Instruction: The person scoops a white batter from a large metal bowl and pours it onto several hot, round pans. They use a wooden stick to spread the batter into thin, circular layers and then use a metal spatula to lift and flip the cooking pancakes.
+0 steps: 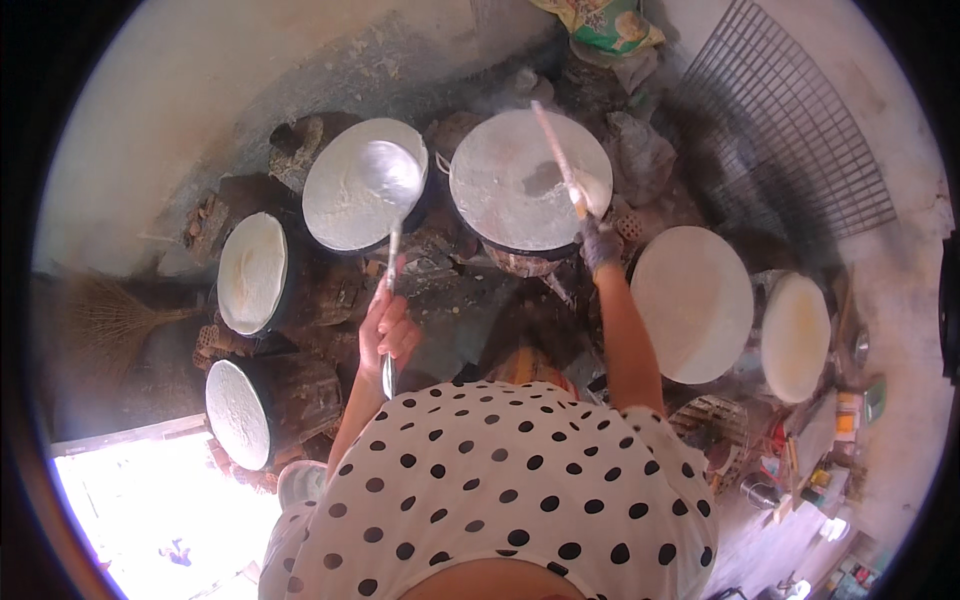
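Observation:
My left hand (388, 330) grips the handle of a metal ladle (391, 171), whose blurred bowl is over a round griddle coated with pale batter (345, 199). My right hand (600, 244), in a dark glove, is closed around a wooden stick (553, 142) at the right edge of a second round griddle (510, 180). That griddle bears a thin whitish layer with a darker patch near the stick. A pale, folded piece (595, 193) lies by the stick's lower part; whether it is batter or a tool's blade, I cannot tell.
More pale-covered round griddles stand at left (253, 274), lower left (238, 415), right (691, 305) and far right (795, 337). A wire grid (787, 120) leans on the right wall. A straw broom (105, 319) lies far left; a cluttered shelf (810, 457) is at lower right.

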Motion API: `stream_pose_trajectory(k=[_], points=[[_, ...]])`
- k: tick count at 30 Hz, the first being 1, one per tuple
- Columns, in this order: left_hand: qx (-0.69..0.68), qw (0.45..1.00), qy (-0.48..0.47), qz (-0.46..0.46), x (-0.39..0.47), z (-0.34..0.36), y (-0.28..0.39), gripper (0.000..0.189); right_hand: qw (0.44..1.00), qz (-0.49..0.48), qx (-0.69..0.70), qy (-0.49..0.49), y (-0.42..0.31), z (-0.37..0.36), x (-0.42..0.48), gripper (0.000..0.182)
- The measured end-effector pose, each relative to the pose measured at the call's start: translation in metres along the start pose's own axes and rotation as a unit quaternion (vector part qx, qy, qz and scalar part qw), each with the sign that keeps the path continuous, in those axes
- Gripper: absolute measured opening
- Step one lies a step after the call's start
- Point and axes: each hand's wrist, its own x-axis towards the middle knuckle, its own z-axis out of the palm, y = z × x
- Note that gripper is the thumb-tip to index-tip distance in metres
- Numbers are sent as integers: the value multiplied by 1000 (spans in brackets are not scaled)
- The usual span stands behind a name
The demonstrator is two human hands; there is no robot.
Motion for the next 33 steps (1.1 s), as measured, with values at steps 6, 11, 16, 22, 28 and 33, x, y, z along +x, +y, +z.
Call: stream_pose_trajectory(k=[6,11,16,22,28,33], points=[[82,977,183,-72,4,-24,10,40,928,-159,-215,258,56,39,-80,45],[75,985,144,-53,-20,-18,6,42,983,-35,-109,144,43,39,-29,42],[51,989,140,-13,-41,-21,21,43,994,-90,-36,58,29,36,-33,40],[50,979,185,-74,-61,-56,6,39,994,-67,-56,65,60,24,-26,40],[72,969,207,-116,-64,-70,-5,40,998,22,-30,42,34,15,-18,42],[160,943,225,-185,-40,-76,-12,35,989,-68,-97,83,18,4,-11,39]])
